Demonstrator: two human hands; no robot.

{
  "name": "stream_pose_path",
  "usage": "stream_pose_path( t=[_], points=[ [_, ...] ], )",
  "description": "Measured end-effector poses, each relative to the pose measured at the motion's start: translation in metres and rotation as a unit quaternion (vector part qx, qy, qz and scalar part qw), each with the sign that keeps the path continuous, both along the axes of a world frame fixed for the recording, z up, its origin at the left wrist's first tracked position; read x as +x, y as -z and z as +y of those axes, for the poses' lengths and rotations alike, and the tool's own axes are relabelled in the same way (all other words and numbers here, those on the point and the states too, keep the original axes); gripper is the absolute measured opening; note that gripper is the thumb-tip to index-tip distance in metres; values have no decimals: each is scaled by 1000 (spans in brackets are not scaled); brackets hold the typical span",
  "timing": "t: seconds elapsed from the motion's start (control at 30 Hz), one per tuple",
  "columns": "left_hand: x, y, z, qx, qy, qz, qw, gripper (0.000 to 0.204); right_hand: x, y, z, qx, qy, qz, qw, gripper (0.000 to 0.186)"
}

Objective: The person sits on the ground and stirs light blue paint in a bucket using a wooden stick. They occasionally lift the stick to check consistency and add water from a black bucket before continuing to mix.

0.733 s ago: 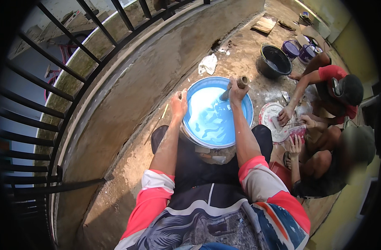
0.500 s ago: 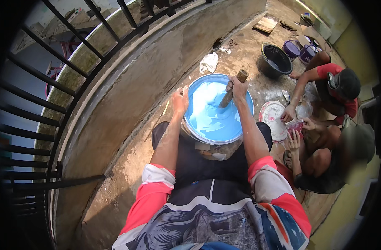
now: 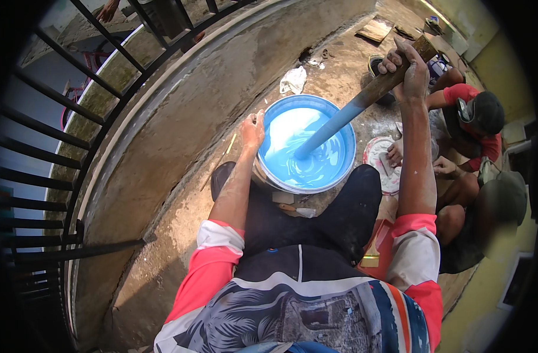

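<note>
- I work a thick stick [image 3: 345, 115] in a large round bucket [image 3: 307, 101] of blue paint [image 3: 281, 141], on bare ground between my legs.
- The fingers of my right hand [image 3: 411, 69] are wrapped around the stick's brown upper part, holding it high and well to the right of the bucket.
- The fingers of my left hand [image 3: 253, 130] are curled at the left rim; whether they close over it, I cannot tell.
- The stick leans across the right rim, its lower length coated blue, its tip down in the paint near the middle, where swirls ring it.
- The step in hand, as I judge it, is stirring; the next move would call for a firm right grip, a sweep through the bottom of the paint and the left hand steadying the rim.
- The paint's surface lies below the rim, bright with glare on its left side.
- To my right, a round lid [image 3: 366, 154] carries smeared white paste, a co-worker's hand [image 3: 395, 153] over it.
- Beyond my right hand, a black bucket [image 3: 375, 66] shows only in part, its contents hidden from me.
- By my right knee, a red tray [image 3: 383, 232] sits with a wide paintbrush [image 3: 370, 259] at its near end; I see no paint there.
</note>
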State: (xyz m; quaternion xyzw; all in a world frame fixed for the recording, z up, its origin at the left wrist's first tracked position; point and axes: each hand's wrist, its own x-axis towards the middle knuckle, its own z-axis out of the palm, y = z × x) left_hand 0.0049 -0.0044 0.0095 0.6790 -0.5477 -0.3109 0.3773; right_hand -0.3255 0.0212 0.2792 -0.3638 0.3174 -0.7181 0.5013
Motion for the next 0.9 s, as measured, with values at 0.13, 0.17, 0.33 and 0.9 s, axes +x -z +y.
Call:
stream_pose_path(
  t=[0.13, 0.17, 0.33, 0.9],
  points=[
    [-2, 2, -1, -2, -3, -3, 1000, 50, 6, -31, 14, -45, 7, 23, 999, 27],
    [-1, 2, -1, 0, -7, 1, 1000, 50, 6, -36, 14, -54, 2, 27, 998, 26],
    [-5, -4, 4, -24, -18, 22, 999, 49, -5, -58, 12, -119, -21, 29, 992, 35],
    [-10, -5, -1, 0, 13, 10, 1000, 50, 127, 70, -5, -211, -49, 282, 935, 23]
  ],
)
